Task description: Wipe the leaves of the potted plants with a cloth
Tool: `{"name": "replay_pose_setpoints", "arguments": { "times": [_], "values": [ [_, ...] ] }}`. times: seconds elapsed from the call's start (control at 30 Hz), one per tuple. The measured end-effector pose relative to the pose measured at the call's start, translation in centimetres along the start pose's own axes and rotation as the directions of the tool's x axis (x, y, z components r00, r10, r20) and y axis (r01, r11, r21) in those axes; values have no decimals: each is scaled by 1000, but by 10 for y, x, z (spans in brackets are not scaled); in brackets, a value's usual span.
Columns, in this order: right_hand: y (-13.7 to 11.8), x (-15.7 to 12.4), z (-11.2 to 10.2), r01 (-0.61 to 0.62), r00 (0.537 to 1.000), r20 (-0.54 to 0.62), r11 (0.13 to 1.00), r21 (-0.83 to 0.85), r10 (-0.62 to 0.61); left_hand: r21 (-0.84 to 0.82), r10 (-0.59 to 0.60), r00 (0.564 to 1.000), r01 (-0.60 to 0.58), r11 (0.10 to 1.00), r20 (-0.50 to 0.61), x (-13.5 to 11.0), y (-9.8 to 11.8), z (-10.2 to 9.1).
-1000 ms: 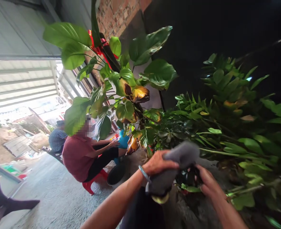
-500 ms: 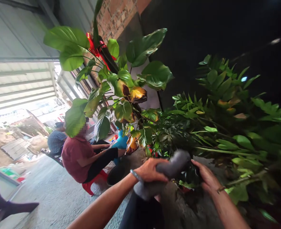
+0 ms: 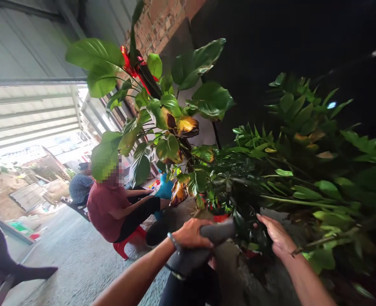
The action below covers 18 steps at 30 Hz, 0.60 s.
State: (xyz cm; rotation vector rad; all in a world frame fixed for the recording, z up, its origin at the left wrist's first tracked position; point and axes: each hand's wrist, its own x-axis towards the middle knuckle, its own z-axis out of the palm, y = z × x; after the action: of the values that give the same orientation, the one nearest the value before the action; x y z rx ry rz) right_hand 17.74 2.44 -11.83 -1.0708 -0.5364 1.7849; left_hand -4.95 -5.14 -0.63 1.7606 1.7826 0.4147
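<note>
My left hand (image 3: 192, 233), with a band at the wrist, is closed around a grey, soft-looking, rounded piece (image 3: 218, 231) above my dark-trousered leg (image 3: 186, 287). The kind of the grey piece cannot be told. More grey material (image 3: 189, 260) lies below that hand, over the leg. My right hand (image 3: 279, 236) is held out at the right, apart from the grey piece, with its fingers stretched and nothing seen in them. Dark leaves are close to its fingertips.
A large-leaved plant (image 3: 167, 148) with a red ribbon (image 3: 132, 66) rises ahead. Dense foliage (image 3: 299, 195) fills the right side. At the left, a person in a red shirt (image 3: 106, 208) sits on a red stool (image 3: 129, 242), another person (image 3: 81, 187) behind. A dark chair (image 3: 7, 263) stands nearer.
The grey piece has moved left and down, away from my right hand, with my left hand still around it. My right hand has stayed nearly in place. The view has shifted slightly.
</note>
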Motion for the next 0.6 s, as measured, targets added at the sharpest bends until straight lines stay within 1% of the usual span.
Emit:
{"name": "replay_pose_setpoints", "arguments": {
  "times": [0.03,0.07,0.1,0.13,0.17,0.23,0.27,0.3,0.33,0.37,0.4,0.43,0.47,0.5,0.53,0.57,0.6],
  "values": [
    [1,2,-1,3,1000,-4,1000,-3,-3,53,-20,999,18,998,29,-7,-3,-1],
    [2,3,-2,10,1000,-2,1000,-4,-10,68,-32,999,32,997,-2,-13,-5,-5],
    [3,5,-2,17,1000,4,1000,-3,-17,38,-27,997,30,999,-70,-16,-5,-13],
    [5,6,-2,24,1000,10,1000,-1,-24,-28,-8,988,4,1000,-152,-16,-4,-23],
    [6,8,-2,31,999,17,1000,2,-31,-98,10,971,-34,995,-240,-13,-2,-32],
    [8,9,1,46,999,22,999,18,-46,-195,12,914,-99,976,-405,1,4,-42],
    [8,9,2,52,998,21,998,28,-52,-221,-3,889,-110,969,-457,9,7,-41],
    [8,8,4,54,998,16,998,34,-55,-238,-23,879,-103,966,-476,17,9,-35],
    [8,8,6,55,998,6,998,33,-55,-241,-37,889,-83,967,-455,23,10,-25],
    [7,6,8,55,998,-9,998,29,-54,-228,-41,916,-55,972,-399,27,10,-13],
    [6,5,9,53,998,-25,998,22,-53,-196,-35,951,-27,980,-308,27,10,0],
    [5,4,11,56,998,-38,998,12,-56,-136,-33,980,6,991,-194,25,9,12],
    [4,3,12,66,997,-45,998,2,-66,-87,-26,997,20,996,-77,19,8,20],
    [3,2,12,79,996,-46,997,-4,-79,-59,-24,1000,25,998,16,11,7,25],
    [2,0,13,90,995,-41,996,-7,-90,-64,-19,998,23,998,66,3,6,24],
    [1,-1,13,98,994,-38,995,-9,-98,-101,-7,998,13,995,64,-5,7,19],
    [0,-2,13,100,994,-40,995,-11,-100,-155,4,1000,-2,988,17,-11,8,10]
  ]
}}
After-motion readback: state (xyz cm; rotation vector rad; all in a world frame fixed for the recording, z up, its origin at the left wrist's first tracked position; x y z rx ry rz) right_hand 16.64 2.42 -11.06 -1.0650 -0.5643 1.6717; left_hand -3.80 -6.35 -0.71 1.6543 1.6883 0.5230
